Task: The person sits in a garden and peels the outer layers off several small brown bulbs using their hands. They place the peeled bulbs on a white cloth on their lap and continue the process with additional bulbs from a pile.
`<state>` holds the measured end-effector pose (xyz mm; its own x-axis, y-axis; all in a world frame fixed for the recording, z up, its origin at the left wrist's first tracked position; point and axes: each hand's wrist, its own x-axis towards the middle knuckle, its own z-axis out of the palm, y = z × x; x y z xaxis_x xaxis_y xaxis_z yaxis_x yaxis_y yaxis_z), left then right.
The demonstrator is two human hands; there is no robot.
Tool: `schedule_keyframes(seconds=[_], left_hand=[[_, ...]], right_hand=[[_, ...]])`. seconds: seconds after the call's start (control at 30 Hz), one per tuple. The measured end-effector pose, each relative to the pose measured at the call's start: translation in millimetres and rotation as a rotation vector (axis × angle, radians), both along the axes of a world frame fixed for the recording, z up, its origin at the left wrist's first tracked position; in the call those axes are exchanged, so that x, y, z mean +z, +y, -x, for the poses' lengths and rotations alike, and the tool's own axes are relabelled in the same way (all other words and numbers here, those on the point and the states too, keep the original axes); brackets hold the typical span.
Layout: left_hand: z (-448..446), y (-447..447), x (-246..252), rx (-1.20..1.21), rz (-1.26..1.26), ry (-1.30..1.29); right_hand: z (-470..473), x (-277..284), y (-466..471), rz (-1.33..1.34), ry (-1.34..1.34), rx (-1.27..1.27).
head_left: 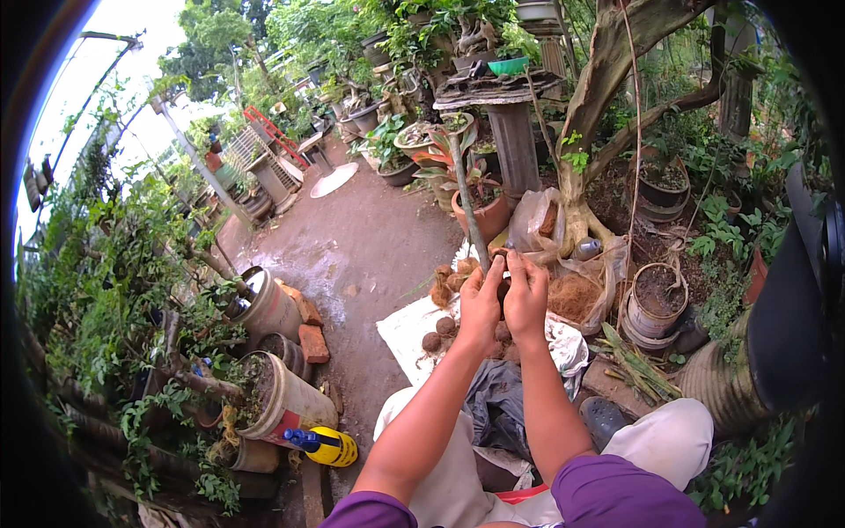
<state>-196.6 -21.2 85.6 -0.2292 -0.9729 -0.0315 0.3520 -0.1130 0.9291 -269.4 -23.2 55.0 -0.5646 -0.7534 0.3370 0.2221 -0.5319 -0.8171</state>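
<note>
My left hand and my right hand are raised close together before me, fingers bent around a dark brown clump. A long, bare grey-brown stick rises from my left hand and leans away to the left; my fingers hide its lower end. Most of the clump is covered by my fingers, so how it joins the stick cannot be told. Beneath my hands a white sheet lies on the ground. Several round brown balls and tufts of coconut fibre are on and beside it.
A clear plastic bag holds brown fibre at the right. Black plastic lies between my legs. On the left are a yellow spray bottle, bricks and planted buckets. A terracotta pot and tree trunk stand ahead.
</note>
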Motion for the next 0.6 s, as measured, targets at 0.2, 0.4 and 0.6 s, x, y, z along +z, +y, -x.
schedule_keyframes(seconds=[0.2, 0.4, 0.6], left_hand=[[-1, -15, -10, 0.012, -0.012, -0.022], [-4, -10, -3, -0.006, -0.067, -0.019], [-5, -13, -9, 0.009, -0.002, 0.031]], right_hand=[[1, 5, 0, 0.016, -0.009, 0.024], [4, 2, -1, -0.026, 0.060, 0.039], [6, 3, -2, 0.004, -0.048, 0.092]])
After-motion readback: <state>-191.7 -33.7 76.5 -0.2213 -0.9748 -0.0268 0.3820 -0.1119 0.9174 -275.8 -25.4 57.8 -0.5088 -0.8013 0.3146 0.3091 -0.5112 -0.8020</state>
